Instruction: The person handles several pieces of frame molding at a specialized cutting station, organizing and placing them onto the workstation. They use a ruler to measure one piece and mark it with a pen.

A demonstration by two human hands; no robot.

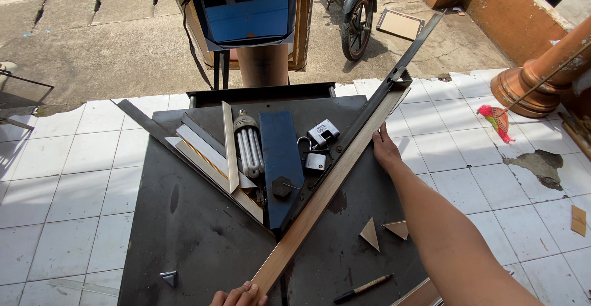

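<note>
So I've got this long wooden moulding strip (326, 189) lying diagonally across the dark metal cutter table (191, 232), snug against the right arm of the V-shaped fence (369, 112). My left hand (239, 296) is curled around the near end, right at the table's front edge, fingers closed on the wood. My right hand (385, 149) is flat against the strip's outer side about two thirds of the way up, fingers together, pressing rather than gripping.

What bugs me: the strip is long and I'm only steadying it at two spots. If my right palm lets up, I reckon the far end could drift off the fence and the angle goes off. My left grip is right on the tip, so any twist there would lever the whole length.

Also the middle of the V is a mess. There's a spiral-tube lamp bulb (248, 143), a blue block (280, 158), a grey padlock (322, 132) and some loose pale offcuts (203, 152) sitting in there, close to the strip's inner edge. A bump could send the glass bulb rolling.

Two little triangular wood scraps (385, 231) and a pen (362, 288) sit just under my right forearm, so I could easily sweep them onto the tiled floor (61, 183).
</note>
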